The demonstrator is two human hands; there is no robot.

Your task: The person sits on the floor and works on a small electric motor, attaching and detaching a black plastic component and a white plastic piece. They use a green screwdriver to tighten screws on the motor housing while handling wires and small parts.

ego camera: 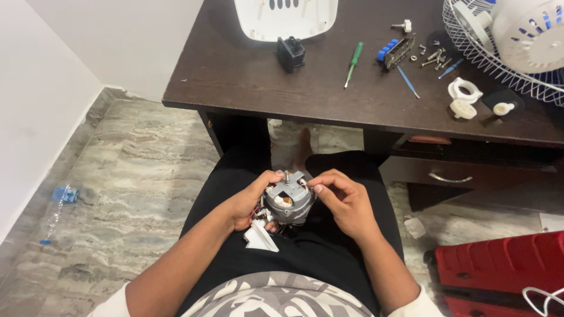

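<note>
Motor: I'm cradling one round grey metal fan motor (287, 202), shaft up.
Left hand (245, 205): gripping its side.
Right hand (343, 199): pinching its rim.

motor (288, 202) sat in lap, between both grips | screwdriver (353, 63) lay on surface (247, 76) behind | fan (517, 41) stood far right

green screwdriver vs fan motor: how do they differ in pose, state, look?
The green screwdriver lies flat on the dark desk, untouched; the fan motor is held over the lap by the left hand and right hand.
The screwdriver is slim and long; the motor is squat and round, its shaft pointing up.
The screwdriver has a green handle; the motor is grey metal with wires and a white part hanging below.
</note>
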